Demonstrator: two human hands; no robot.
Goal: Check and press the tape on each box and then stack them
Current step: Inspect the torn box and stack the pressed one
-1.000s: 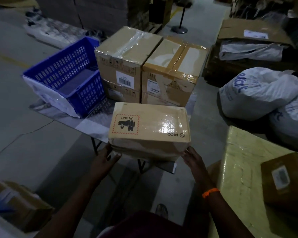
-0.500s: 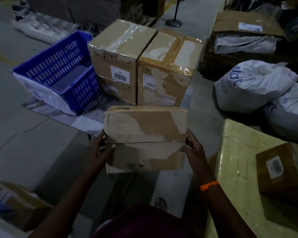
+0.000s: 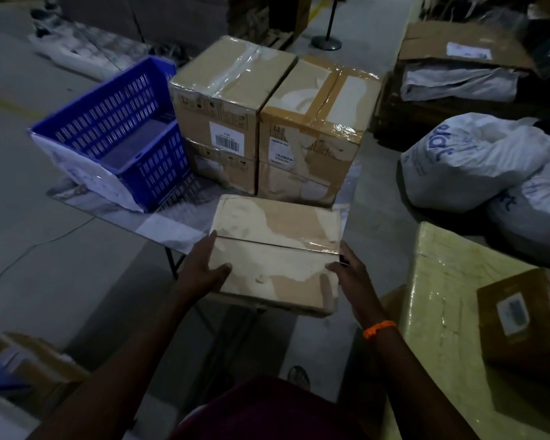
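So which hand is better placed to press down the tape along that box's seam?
Probably the left hand: it lies further onto the top of the box, reaching the left end of the seam. The right hand mostly grips the right edge.

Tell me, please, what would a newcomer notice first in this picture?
First, the flat cardboard box in the centre, gripped at its two ends by the left hand and the right hand. Behind it stand taped boxes in two stacks, with a blue basket to their left. Two white sacks lie on the floor at the right.
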